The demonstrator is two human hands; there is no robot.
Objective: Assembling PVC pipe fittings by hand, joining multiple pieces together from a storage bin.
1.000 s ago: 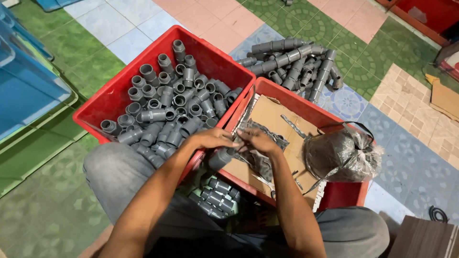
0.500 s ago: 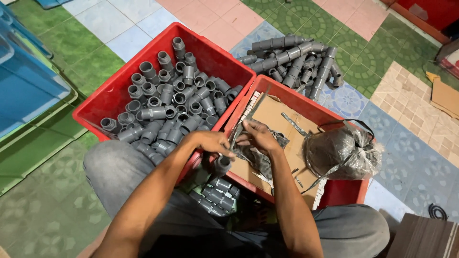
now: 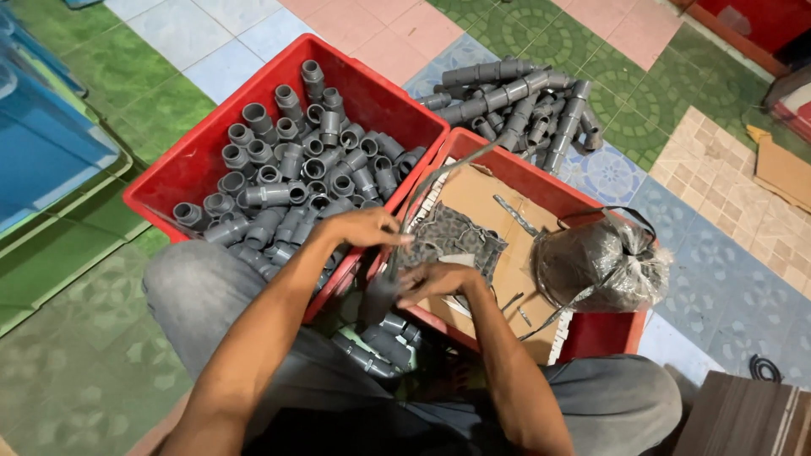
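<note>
- The left hand [image 3: 363, 228] hovers over the seam between the two crates, its fingers pinched together on a long thin grey strap [image 3: 439, 181] that runs up and to the right over the cardboard.
- The right hand [image 3: 439, 279] sits just below it, near the person's lap, fingers curled around the lower part of the same strap beside a short grey plastic pipe fitting [image 3: 382, 291] held upright between the hands; whether the right fingers also press the fitting cannot be told.
- A small cluster of finished grey fittings [image 3: 376, 342] lies between the person's knees, just under both hands.
- The large red plastic crate [image 3: 203, 156] on the left is filled with loose grey pipe fittings, most with their open ends facing up.
- The second red plastic crate [image 3: 541, 173] on the right is lined with brown cardboard [image 3: 473, 203] and holds a bulging clear plastic bag of dark material [image 3: 596, 262], and loose grey strap pieces.
- A heap of longer grey pipe joints [image 3: 515, 101] lies on the patterned tile floor [image 3: 718, 177] beyond the crates.
- Blue plastic trays [image 3: 42, 143] stand at the left edge.
</note>
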